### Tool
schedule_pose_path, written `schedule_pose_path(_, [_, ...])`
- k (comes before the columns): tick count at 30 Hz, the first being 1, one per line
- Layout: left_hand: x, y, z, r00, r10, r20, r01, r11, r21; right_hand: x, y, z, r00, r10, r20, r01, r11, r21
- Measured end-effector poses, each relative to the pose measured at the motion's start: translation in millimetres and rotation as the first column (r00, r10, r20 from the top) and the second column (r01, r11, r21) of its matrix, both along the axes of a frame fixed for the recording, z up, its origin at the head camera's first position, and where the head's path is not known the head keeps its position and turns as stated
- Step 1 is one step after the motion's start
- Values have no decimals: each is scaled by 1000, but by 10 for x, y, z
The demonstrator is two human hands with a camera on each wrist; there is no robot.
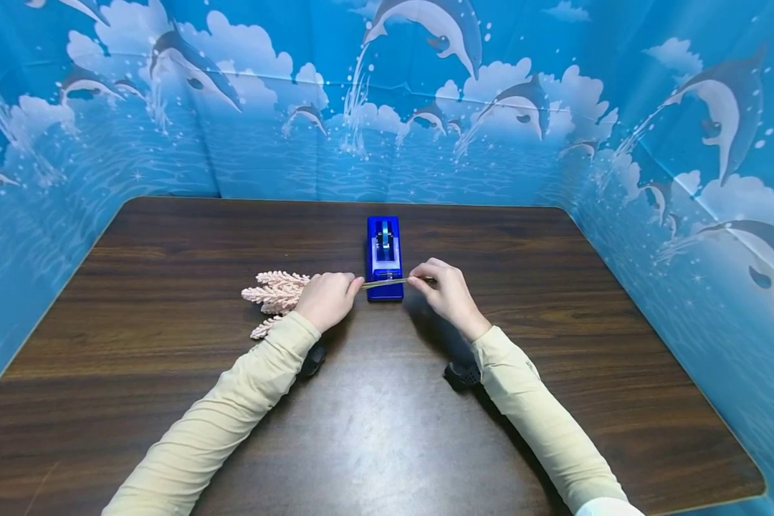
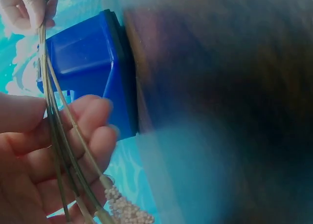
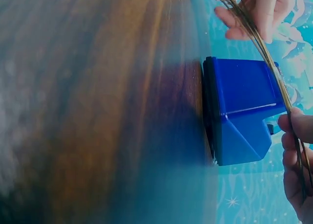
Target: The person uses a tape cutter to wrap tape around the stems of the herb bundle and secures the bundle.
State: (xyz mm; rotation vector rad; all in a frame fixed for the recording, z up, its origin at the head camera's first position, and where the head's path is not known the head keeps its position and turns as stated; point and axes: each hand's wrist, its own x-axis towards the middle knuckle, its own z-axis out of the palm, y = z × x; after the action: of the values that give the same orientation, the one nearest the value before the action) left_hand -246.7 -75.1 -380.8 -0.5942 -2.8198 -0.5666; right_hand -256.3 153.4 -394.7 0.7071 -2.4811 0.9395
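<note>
Several pale pink flower sprays (image 1: pixel 276 292) with thin olive-green stems lie across both hands in one bundle. My left hand (image 1: pixel 327 299) holds the stems near the flower heads, thumb on one side and fingers beneath. At the other end my right hand (image 1: pixel 443 290) pinches the stems (image 3: pixel 274 70) between thumb and fingertips. Between the hands the stems stretch taut-looking and level over the near end of a blue tape dispenser (image 1: pixel 384 244). In the left wrist view one beaded flower head (image 2: pixel 128 209) hangs below the left fingers.
The tape dispenser stands on a dark wood-grain table (image 1: pixel 200 236), its long side running away from me. A blue dolphin-print curtain (image 1: pixel 387 165) surrounds the table's back and sides. Small black devices (image 1: pixel 462 375) sit under both wrists.
</note>
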Motion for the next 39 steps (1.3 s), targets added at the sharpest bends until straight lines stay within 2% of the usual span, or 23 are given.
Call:
schedule_pose_path(3, [-2, -7, -6, 1000, -19, 10, 18, 1000, 22, 6, 3, 10, 1000, 12, -10, -12, 1000, 5])
schedule_pose_path(8, [2, -12, 21, 999, -38, -30, 40, 995, 90, 4, 10, 25, 1000, 13, -20, -13, 1000, 11])
schedule_pose_path(17, [38, -22, 91, 998, -47, -36, 51, 990, 129, 5, 38, 52, 997, 30, -71, -30, 1000, -1])
schedule_pose_path(26, [30, -30, 73, 988, -25, -155, 43, 992, 115, -5, 26, 70, 994, 36, -100, -30, 997, 67])
schedule_pose_path(30, [23, -32, 73, 980, -10, -200, 33, 993, 115, 4, 2, 67, 999, -2, -50, 7, 995, 99])
schedule_pose_path(36, [26, -24, 65, 965, -6, -263, 35, 994, 106, 22, -23, 48, 990, -51, 129, 41, 996, 75])
schedule_pose_path(39, [26, -15, 61, 947, -18, -321, 52, 994, 96, 20, -34, 47, 987, -93, 132, 86, 995, 55])
